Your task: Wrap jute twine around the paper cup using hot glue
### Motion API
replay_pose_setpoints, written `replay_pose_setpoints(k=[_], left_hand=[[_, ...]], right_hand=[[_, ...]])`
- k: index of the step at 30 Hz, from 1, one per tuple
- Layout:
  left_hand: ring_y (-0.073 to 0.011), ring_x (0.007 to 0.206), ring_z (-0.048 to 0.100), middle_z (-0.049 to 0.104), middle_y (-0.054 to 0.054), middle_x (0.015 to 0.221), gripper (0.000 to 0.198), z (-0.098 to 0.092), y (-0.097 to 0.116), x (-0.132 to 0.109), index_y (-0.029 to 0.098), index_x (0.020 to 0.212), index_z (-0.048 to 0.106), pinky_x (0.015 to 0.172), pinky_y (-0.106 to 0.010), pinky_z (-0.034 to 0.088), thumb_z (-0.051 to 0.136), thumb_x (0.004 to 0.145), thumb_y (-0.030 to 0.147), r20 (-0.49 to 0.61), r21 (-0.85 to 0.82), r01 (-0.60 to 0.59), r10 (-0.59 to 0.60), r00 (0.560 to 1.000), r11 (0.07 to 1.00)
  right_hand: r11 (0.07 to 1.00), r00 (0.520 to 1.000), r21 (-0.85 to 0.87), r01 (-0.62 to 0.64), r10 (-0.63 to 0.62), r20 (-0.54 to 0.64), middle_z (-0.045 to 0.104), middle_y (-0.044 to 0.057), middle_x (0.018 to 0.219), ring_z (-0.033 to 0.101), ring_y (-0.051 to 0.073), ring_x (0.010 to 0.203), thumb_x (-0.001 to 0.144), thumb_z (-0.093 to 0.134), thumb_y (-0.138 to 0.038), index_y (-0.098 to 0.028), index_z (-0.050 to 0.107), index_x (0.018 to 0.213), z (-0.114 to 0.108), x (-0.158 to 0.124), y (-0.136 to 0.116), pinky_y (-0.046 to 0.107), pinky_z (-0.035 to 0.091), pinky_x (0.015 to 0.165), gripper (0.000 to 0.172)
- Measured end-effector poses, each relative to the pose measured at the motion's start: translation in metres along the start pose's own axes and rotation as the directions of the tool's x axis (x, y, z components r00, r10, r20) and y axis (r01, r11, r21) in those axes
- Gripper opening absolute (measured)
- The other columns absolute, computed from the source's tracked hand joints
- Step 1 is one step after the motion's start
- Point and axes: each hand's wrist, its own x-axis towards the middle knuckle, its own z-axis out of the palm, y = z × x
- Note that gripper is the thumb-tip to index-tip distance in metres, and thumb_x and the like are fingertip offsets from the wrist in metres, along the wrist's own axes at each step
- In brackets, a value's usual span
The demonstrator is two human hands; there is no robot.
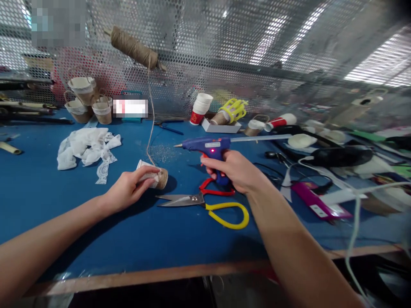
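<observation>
Holding the cup [163, 179] tipped on its side at centre-left of the frame, clamped between thumb and fingers of the left hand [136, 184]; gripping the glue gun [196, 145] by its handle at the centre, wrapped tight in the right hand [236, 171]. Cannot tell whether pressing the trigger [203, 159]. Showing a lit red light [212, 150], so probably hot at the nozzle [178, 146]: could burn the left fingers if swung down and left too quickly. Could also touch the twine [152, 111], running from the cup to the spool [131, 45] at upper left, and smear glue along it. Might let the twine slacken if easing the left grip, or dent the cup, seemingly thin, if squeezing too hard. Might nudge the scissors [194, 199], lying with blades parted below the gun, or meet their tips with the left hand through careless turning of the cup
</observation>
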Motion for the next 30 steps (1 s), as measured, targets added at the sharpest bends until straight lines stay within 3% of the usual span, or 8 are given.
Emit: replay_pose_setpoints(k=[3,6,9,12,21,26,30], left_hand=[[-0.0165,0.079,0.065,0.067,-0.007,0.094,0.029,-0.001,0.003,0.000,0.016,0.110,0.050,0.066,-0.024,0.049,0.038,0.088,0.028,-0.005,-0.016,0.058,-0.058,0.998,0.998],[-0.0170,0.082,0.064,0.067,-0.007,0.094,0.029,-0.002,0.004,0.001,0.015,0.110,0.050,0.068,-0.024,0.048,0.039,0.087,0.029,-0.020,-0.056,0.101,-0.103,0.995,0.993],[-0.0171,0.085,0.063,0.065,-0.008,0.101,0.029,-0.001,0.003,0.001,0.015,0.110,0.050,0.070,-0.024,0.048,0.039,0.087,0.029,-0.016,-0.094,0.130,-0.132,0.991,0.987],[-0.0160,0.081,0.062,0.065,-0.008,0.102,0.029,0.000,0.002,0.001,0.015,0.110,0.050,0.069,-0.025,0.048,0.039,0.087,0.029,-0.014,-0.122,0.138,-0.141,0.990,0.983],[-0.0153,0.078,0.063,0.066,-0.007,0.099,0.029,-0.001,0.004,0.002,0.015,0.110,0.049,0.068,-0.025,0.049,0.039,0.087,0.030,0.006,-0.134,0.149,-0.150,0.989,0.980],[-0.0147,0.077,0.063,0.067,-0.006,0.097,0.030,0.000,0.001,0.001,0.015,0.112,0.048,0.068,-0.024,0.049,0.038,0.088,0.029,0.003,-0.121,0.128,-0.128,0.992,0.984],[-0.0154,0.079,0.063,0.067,-0.006,0.096,0.029,-0.001,0.002,0.002,0.015,0.112,0.049,0.068,-0.024,0.049,0.039,0.088,0.029,0.000,-0.120,0.124,-0.125,0.992,0.985]], right_hand=[[1.000,0.995,0.002,0.029,-0.029,0.092,0.055,-0.001,0.059,0.048,0.008,0.047,0.073,0.060,-0.034,-0.014,0.057,0.079,0.009,-0.015,-0.003,0.023,0.043,0.046,0.021],[0.993,0.986,-0.101,0.060,-0.043,0.163,0.054,-0.001,0.055,0.049,0.010,0.047,0.076,0.055,-0.036,-0.015,0.058,0.075,0.016,-0.026,-0.002,0.023,0.043,0.044,0.021],[0.954,0.989,-0.280,0.109,-0.077,0.123,0.048,-0.003,0.047,0.045,0.010,0.044,0.076,0.054,-0.037,-0.018,0.051,0.058,0.018,-0.032,0.000,0.023,0.038,0.042,0.027],[0.894,0.991,-0.427,0.134,-0.112,0.076,0.046,-0.003,0.047,0.040,0.010,0.044,0.075,0.054,-0.039,-0.019,0.047,0.055,0.020,-0.033,0.002,0.024,0.035,0.042,0.029],[0.807,0.955,-0.517,0.285,-0.285,0.081,0.041,-0.002,0.043,0.038,0.011,0.041,0.075,0.051,-0.035,-0.022,0.036,0.047,0.027,-0.035,0.004,0.027,0.033,0.043,0.034],[0.773,0.931,-0.532,0.345,-0.352,0.092,0.054,0.002,0.054,0.051,0.016,0.052,0.075,0.050,-0.031,-0.020,0.056,0.064,0.027,-0.035,0.006,0.029,0.040,0.051,0.016],[0.775,0.941,-0.541,0.327,-0.318,0.113,0.055,0.004,0.057,0.053,0.018,0.055,0.075,0.049,-0.029,-0.020,0.059,0.073,0.027,-0.036,-0.001,0.030,0.041,0.052,0.014]])
